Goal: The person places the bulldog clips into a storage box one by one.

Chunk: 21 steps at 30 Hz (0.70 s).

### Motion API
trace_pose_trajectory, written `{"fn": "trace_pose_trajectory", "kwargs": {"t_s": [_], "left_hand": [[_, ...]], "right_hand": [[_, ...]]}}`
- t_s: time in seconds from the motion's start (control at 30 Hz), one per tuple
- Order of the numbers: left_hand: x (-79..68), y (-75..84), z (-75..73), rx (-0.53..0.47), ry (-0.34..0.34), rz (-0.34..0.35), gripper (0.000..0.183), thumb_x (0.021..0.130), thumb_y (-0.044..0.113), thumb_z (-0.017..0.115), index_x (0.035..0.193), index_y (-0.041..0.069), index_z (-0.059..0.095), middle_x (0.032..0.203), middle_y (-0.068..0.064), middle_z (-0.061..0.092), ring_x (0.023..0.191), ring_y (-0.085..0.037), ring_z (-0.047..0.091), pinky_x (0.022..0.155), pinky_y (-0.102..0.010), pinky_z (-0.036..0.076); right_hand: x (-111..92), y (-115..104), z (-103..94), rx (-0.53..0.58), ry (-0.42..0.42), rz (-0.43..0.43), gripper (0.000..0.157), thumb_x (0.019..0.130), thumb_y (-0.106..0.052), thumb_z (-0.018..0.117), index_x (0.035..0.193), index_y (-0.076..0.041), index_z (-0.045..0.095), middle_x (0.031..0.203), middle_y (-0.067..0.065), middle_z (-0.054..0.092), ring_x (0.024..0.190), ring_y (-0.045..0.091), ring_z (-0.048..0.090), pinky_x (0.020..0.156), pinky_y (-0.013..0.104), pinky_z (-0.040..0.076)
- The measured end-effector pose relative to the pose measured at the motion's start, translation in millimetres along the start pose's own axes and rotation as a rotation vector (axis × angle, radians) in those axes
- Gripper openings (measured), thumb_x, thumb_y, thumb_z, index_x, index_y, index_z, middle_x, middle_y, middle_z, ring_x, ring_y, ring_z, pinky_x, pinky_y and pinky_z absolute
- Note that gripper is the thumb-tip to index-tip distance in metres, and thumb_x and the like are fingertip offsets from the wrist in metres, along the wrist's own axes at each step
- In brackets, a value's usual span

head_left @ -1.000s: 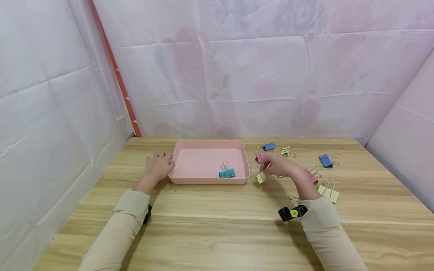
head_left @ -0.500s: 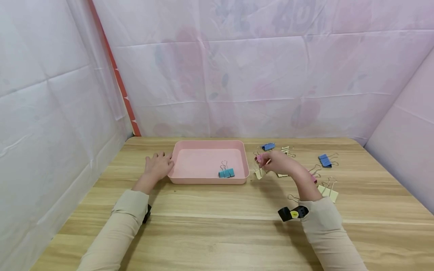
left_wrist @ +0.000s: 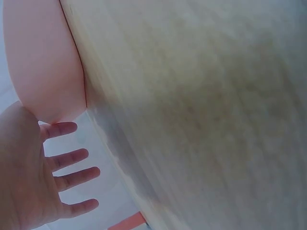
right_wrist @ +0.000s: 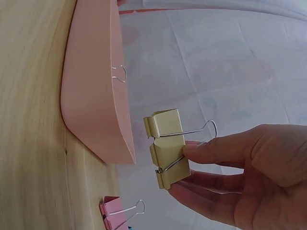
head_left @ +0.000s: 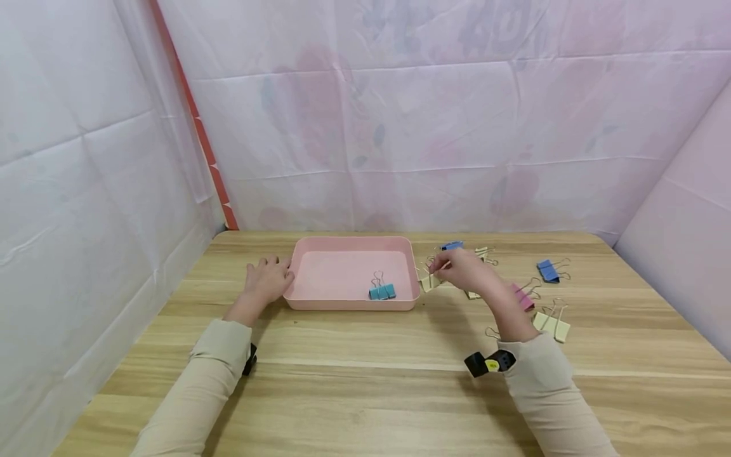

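Note:
Between thumb and fingers my right hand (head_left: 464, 269) pinches a pale yellow binder clip (right_wrist: 169, 146), its wire handles sticking out toward the palm. In the head view this clip hangs above the table, close by the right wall of a pink tray (head_left: 349, 305). A teal binder clip (head_left: 382, 292) lies inside the tray near its front right corner. My left hand (head_left: 266, 280) rests against the tray's left end; in the left wrist view its fingers (left_wrist: 76, 178) are spread and straight, holding nothing.
Right of the tray lie several binder clips: blue ones (head_left: 548, 271), a pink one (head_left: 522, 297), and yellow ones (head_left: 551, 327). Another pink clip (right_wrist: 113, 212) sits near the tray. Pale cloth (head_left: 365, 127) hangs behind the wooden table (head_left: 354, 387).
My right hand has lifted the yellow binder clip and carried it slightly left, toward the tray's right wall. The left hand stays in place.

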State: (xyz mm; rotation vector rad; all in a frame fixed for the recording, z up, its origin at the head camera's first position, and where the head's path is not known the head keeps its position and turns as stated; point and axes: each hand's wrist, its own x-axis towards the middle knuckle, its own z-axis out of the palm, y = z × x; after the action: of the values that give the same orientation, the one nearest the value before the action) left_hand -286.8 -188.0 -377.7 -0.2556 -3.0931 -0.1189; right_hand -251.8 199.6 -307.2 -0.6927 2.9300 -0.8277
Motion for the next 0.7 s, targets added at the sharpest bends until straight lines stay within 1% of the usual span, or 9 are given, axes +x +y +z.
{"fn": "trace_pose_trajectory", "kwargs": {"t_s": [0.2,0.4,0.57,0.7], "left_hand": [[-0.8,-0.1,0.3,0.003,-0.001,-0.003,0.048,0.096,0.030,0.037,0.137,0.006,0.043,0.129,-0.026,0.040,0.115,-0.045,0.037,0.088,-0.065,0.025],[0.1,-0.3,2.3,0.002,0.006,-0.006,0.047,0.096,0.030,0.037,0.136,0.006,0.044,0.129,-0.026,0.041,0.115,-0.045,0.038,0.088,-0.065,0.025],[1.3,0.3,2.6,0.002,0.003,-0.007,0.047,0.096,0.031,0.037,0.136,0.007,0.044,0.129,-0.025,0.041,0.115,-0.045,0.038,0.088,-0.065,0.025],[2.0,0.0,3.0,-0.001,-0.004,-0.012,0.048,0.096,0.032,0.037,0.137,0.007,0.043,0.130,-0.025,0.041,0.116,-0.044,0.037,0.089,-0.065,0.024]], "right_hand": [[6,-5,7.9,0.014,0.053,-0.029,0.011,0.083,0.003,0.056,0.082,0.000,0.066,0.082,0.010,0.064,0.073,0.022,0.061,0.061,0.032,0.047],[11,-12,13.1,0.065,0.046,0.004,0.013,0.086,0.002,0.053,0.087,0.001,0.066,0.085,0.011,0.065,0.074,0.022,0.061,0.059,0.033,0.046],[17,-15,20.6,0.065,0.043,0.026,0.013,0.086,0.001,0.055,0.088,0.000,0.067,0.088,0.011,0.065,0.074,0.022,0.061,0.060,0.033,0.046],[24,-16,26.9,0.061,0.043,-0.001,0.012,0.086,0.001,0.055,0.088,0.000,0.067,0.088,0.011,0.066,0.078,0.024,0.062,0.062,0.033,0.047]]}}
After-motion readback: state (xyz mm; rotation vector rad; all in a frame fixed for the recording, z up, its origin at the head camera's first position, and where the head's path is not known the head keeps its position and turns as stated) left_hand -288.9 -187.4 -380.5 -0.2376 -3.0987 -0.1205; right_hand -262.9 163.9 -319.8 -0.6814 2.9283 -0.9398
